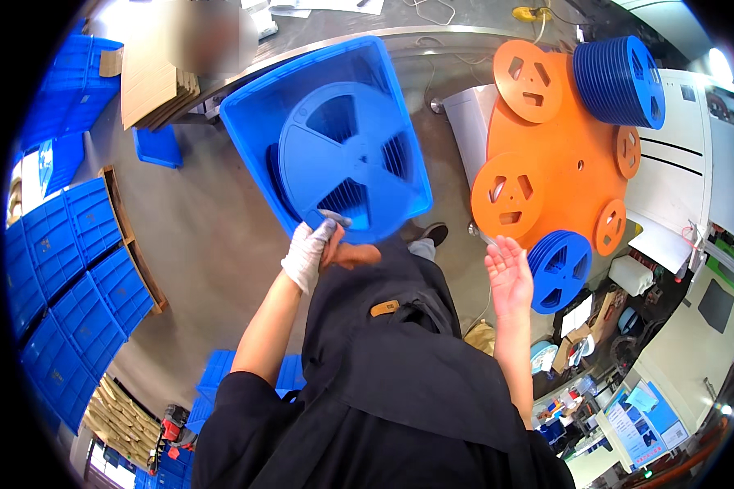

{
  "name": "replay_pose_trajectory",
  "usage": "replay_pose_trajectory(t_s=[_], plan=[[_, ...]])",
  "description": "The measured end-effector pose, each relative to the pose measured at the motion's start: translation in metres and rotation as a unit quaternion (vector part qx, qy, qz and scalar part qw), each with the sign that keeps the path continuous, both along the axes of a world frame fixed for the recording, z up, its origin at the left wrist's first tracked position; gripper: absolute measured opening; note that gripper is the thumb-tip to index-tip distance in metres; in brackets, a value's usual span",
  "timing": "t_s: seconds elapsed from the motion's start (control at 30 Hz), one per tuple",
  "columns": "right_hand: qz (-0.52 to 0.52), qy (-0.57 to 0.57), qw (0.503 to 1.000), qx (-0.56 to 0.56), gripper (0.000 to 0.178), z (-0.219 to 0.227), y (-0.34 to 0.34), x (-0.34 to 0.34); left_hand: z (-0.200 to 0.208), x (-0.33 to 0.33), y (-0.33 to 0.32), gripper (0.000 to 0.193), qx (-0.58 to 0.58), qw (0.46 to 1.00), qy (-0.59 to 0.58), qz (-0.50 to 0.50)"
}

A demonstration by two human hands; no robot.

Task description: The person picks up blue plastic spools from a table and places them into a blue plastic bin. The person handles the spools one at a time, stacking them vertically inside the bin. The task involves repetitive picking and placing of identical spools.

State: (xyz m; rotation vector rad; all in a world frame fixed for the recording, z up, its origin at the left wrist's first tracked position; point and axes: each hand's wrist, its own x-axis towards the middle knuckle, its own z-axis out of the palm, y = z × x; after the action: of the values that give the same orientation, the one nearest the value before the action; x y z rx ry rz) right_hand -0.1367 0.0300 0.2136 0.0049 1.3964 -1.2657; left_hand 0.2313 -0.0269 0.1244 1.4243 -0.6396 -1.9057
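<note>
My left hand (pixel 308 253), in a partly white glove, pinches the near edge of a large blue reel flange (pixel 318 155). This round plate with wide cut-outs lies over a blue plastic bin (pixel 238 114), and more blue reels show through its openings. My right hand (pixel 510 273) is bare and empty, palm up with fingers stretched out. It is beside a stack of blue reels (pixel 561 273) at the near edge of an orange round turntable (pixel 559 155). The hand looks apart from that stack.
A taller stack of blue reels (pixel 620 81) stands at the turntable's far right. Orange slotted discs (pixel 506 194) sit around its rim. Blue crates (pixel 81 277) are piled on a pallet at left. Cardboard sheets (pixel 151 90) lie on the bench. A white machine (pixel 669 147) stands at right.
</note>
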Motion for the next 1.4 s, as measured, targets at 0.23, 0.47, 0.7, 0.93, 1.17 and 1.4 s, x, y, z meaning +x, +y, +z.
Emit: replay_pose_trajectory(t_s=[0.23, 0.47, 0.7, 0.93, 1.17, 1.4], plan=[[0.041, 0.009, 0.998, 0.042, 0.038, -0.013, 0.011, 0.022, -0.061, -0.029, -0.083, 0.02, 0.053, 0.978, -0.2, 0.029], [0.031, 0.033, 0.996, 0.074, 0.039, -0.014, 0.028, 0.007, -0.033, -0.11, -0.159, 0.018, 0.141, 0.98, -0.115, 0.08], [-0.015, 0.021, 0.995, 0.097, 0.039, -0.018, 0.055, -0.012, -0.017, -0.151, -0.175, 0.011, 0.188, 0.98, -0.036, 0.05], [-0.033, 0.034, 0.993, 0.104, 0.038, -0.024, 0.085, -0.049, -0.146, -0.156, -0.172, 0.012, 0.164, 0.977, -0.126, 0.054], [-0.066, 0.049, 0.99, 0.111, 0.037, -0.022, 0.118, -0.093, -0.077, -0.171, -0.145, 0.009, -0.051, 0.989, -0.139, -0.031], [-0.076, 0.044, 0.99, 0.112, 0.038, -0.028, 0.144, -0.108, -0.088, -0.172, -0.133, 0.02, 0.111, 0.991, -0.056, 0.044]])
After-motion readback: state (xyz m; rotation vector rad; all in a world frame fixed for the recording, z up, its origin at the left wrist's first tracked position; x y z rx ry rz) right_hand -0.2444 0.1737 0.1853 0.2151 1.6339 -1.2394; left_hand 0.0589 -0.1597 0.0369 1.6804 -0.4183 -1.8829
